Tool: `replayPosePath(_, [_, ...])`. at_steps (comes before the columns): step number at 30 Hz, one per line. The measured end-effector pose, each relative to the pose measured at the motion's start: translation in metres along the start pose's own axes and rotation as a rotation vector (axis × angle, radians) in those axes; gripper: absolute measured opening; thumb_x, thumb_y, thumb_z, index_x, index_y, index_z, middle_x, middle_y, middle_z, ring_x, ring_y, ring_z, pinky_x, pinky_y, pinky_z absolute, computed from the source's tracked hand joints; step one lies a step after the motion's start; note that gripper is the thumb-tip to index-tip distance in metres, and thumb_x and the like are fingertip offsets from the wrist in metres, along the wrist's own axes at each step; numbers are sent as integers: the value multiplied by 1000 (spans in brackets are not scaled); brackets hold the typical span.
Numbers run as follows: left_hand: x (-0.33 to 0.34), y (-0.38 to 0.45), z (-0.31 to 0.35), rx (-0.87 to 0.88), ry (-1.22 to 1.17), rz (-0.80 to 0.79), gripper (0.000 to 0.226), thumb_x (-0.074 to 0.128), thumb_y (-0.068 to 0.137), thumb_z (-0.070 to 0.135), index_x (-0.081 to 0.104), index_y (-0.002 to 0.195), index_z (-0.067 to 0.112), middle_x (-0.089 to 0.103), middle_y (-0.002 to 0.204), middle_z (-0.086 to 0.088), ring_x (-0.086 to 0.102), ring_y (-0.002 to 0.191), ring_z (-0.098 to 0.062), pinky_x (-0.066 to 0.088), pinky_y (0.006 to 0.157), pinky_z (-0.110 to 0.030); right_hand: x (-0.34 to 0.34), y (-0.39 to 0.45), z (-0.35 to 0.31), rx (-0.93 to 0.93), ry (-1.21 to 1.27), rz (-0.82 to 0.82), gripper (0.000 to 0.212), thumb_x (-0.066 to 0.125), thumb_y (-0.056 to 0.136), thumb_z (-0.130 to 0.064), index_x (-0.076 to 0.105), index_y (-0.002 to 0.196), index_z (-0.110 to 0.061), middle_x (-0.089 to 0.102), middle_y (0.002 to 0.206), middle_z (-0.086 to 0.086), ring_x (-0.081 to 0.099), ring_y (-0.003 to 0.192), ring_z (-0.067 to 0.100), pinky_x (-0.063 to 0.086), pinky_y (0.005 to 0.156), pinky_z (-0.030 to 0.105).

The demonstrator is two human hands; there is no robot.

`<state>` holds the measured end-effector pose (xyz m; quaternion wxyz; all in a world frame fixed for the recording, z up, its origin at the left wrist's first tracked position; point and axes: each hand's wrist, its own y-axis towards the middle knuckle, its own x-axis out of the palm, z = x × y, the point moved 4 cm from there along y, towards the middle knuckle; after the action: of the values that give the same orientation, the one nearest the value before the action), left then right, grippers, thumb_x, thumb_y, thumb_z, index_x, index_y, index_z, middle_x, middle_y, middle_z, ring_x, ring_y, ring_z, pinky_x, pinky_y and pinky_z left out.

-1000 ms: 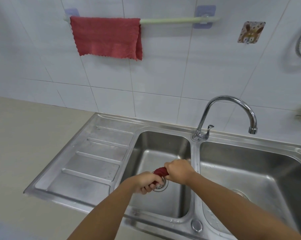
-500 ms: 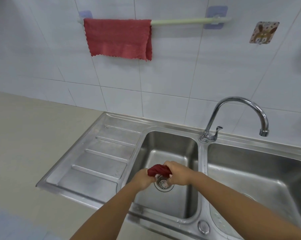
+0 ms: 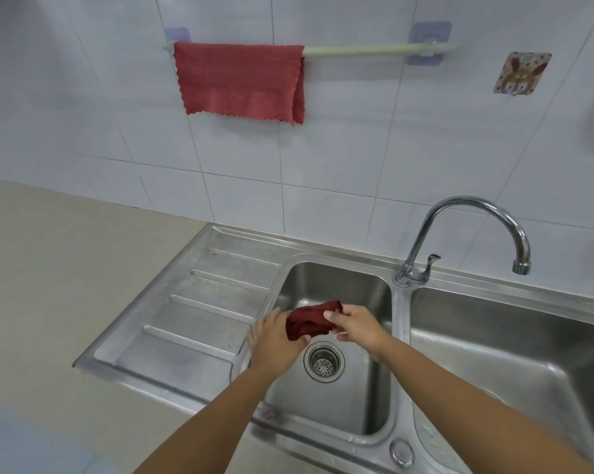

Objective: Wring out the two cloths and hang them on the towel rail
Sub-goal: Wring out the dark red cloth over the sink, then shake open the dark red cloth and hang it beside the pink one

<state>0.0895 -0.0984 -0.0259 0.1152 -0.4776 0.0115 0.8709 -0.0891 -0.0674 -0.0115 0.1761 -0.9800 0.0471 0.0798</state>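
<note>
Now dark red cloth [image 3: 311, 322] bunched between left hand [image 3: 278, 340] and right hand [image 3: 355, 325].

We find no words, numbers or brand marks that we can read anywhere in this view. The only sign-like thing is a square sticker hook [image 3: 522, 73] on the wall tiles, just right of the towel rail [image 3: 374, 49] and a little below its right end; it carries a cartoon animal picture with long ears, and we make out no lettering on it. The tap [image 3: 459, 234] below the rail, the sink [image 3: 323, 449] and the two rail mounts show us no legible marking.
</note>
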Motion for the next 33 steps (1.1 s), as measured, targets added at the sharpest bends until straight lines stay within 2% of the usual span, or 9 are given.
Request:
replayPosePath(3, [-4, 2, 10, 74, -60, -14, 56, 62, 85, 44, 43, 137, 36, 45, 141, 12, 36, 135, -17, 26, 115, -47, 2, 0, -7, -17, -14, -10, 11, 61, 94, -22, 66, 104, -22, 71, 97, -1, 64, 90, 14, 51, 79, 26])
replayPosePath(6, [-5, -1, 23, 91, -303, -105, 12, 63, 89, 26, 59, 97, 33, 67, 99, 11, 63, 97, -12, 52, 92, -36, 6, 0, -10, -45, -95, 4, 9, 59, 95, -20, 62, 99, -12, 68, 82, 0, 62, 70, 7, 47, 60, 13])
replayPosePath(10, [-12, 1, 21, -28, -416, -66, 13, 65, 89, 25, 55, 80, 23, 67, 82, 2, 62, 75, -13, 49, 71, -28, 3, 2, -10, -78, -133, 40, 9, 66, 91, -20, 60, 88, -13, 69, 68, -2, 63, 53, 3, 48, 56, 17])
replayPosePath(16, [-17, 7, 15, -95, -511, -83, 17, 68, 86, 14, 55, 97, 17, 70, 99, -8, 67, 90, -20, 54, 83, -34, -10, 1, -9, -103, -276, -11, 9, 66, 89, -24, 72, 83, -19, 67, 74, 0, 59, 66, 13, 47, 69, 30])
replayPosePath(20, [-17, 9, 24, 35, -528, -165, 72, 71, 82, 6, 29, 132, 36, 67, 106, 3, 69, 94, -12, 57, 84, -29, -14, -1, -13, -101, -330, 33, 17, 65, 89, -25, 66, 72, -23, 63, 69, -6, 56, 64, 9, 44, 66, 25])
replayPosePath(22, [-17, 8, 30, 83, -453, -225, 80, 71, 83, 7, 25, 139, 42, 66, 109, 4, 67, 98, -12, 55, 84, -25, -16, 0, -16, -117, -362, 44, 15, 63, 89, -23, 65, 75, -21, 65, 70, -7, 59, 67, 10, 48, 69, 29])
replayPosePath(26, [-23, 7, 40, 192, -14, -179, 23, 63, 90, 20, 64, 113, 21, 55, 108, 1, 59, 100, -16, 43, 86, -23, -19, 1, -20, -174, -406, 61, 16, 55, 92, -20, 65, 81, -27, 70, 80, -5, 65, 79, 15, 53, 84, 39])
replayPosePath(30, [-27, 8, 43, 231, 14, -39, 12, 66, 88, 27, 63, 98, 20, 50, 109, 6, 54, 94, -10, 44, 84, -21, -16, -1, -18, -174, -457, 73, 15, 53, 94, -34, 66, 94, -26, 69, 93, -9, 63, 89, 10, 51, 86, 33])
replayPosePath(33, [-35, 10, 44, 240, 8, -15, 21, 67, 85, 20, 49, 75, 23, 56, 92, 3, 56, 84, -15, 44, 71, -22, -18, -3, -23, -159, -452, -44, 20, 68, 85, -43, 67, 92, -25, 66, 85, -11, 61, 79, 7, 45, 71, 23])
